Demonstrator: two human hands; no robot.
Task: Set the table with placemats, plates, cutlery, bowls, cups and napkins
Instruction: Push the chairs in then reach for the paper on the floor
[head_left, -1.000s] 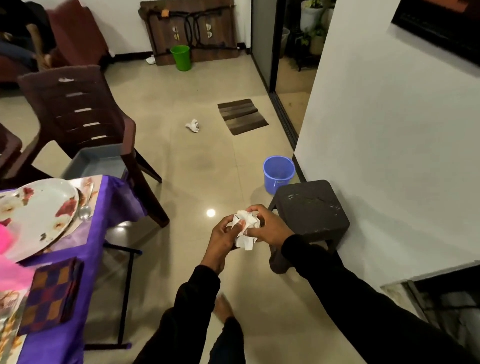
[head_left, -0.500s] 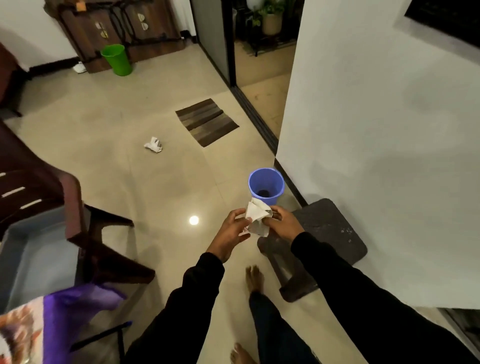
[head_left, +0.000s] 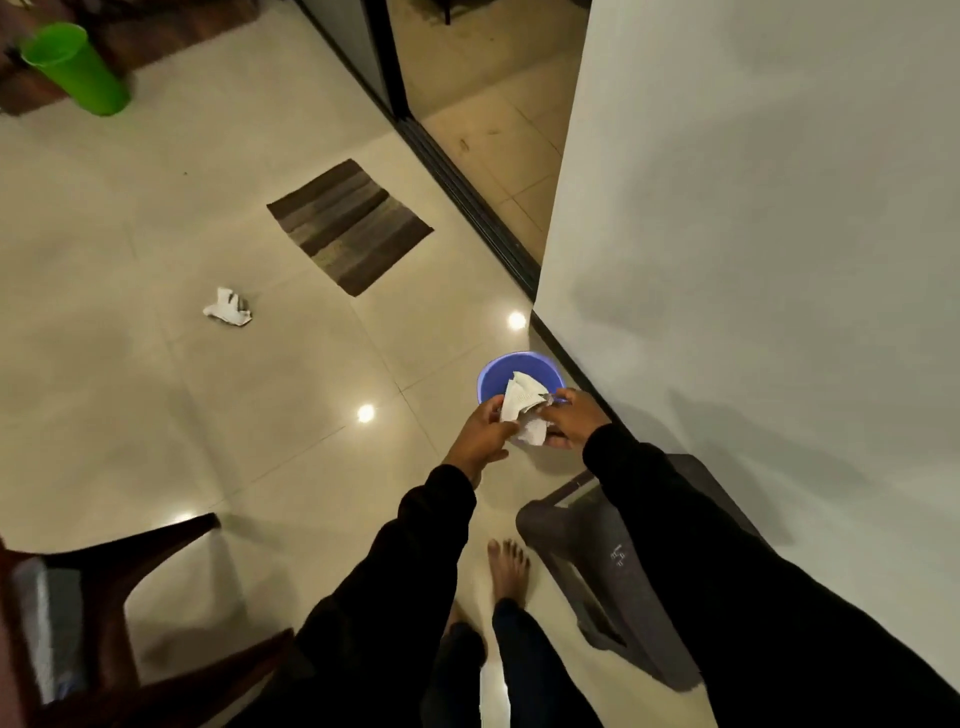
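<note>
A crumpled white napkin (head_left: 523, 408) hangs directly above a blue bucket (head_left: 497, 370) that stands on the floor by the wall corner. My left hand (head_left: 480, 434) pinches the napkin's left edge. My right hand (head_left: 571, 418) holds its right side with curled fingers. Both arms wear black sleeves. The set table is out of view.
A dark stool (head_left: 597, 566) stands by the white wall at my right, beside my bare foot (head_left: 508, 569). A brown chair (head_left: 93, 618) fills the lower left. On the floor lie another crumpled white paper (head_left: 227, 307), a striped mat (head_left: 349, 224) and a green bin (head_left: 72, 67).
I have stepped away from the table toward the blue bucket. Both hands carried the napkin forward until it came over the bucket's mouth. The table has left the view.
</note>
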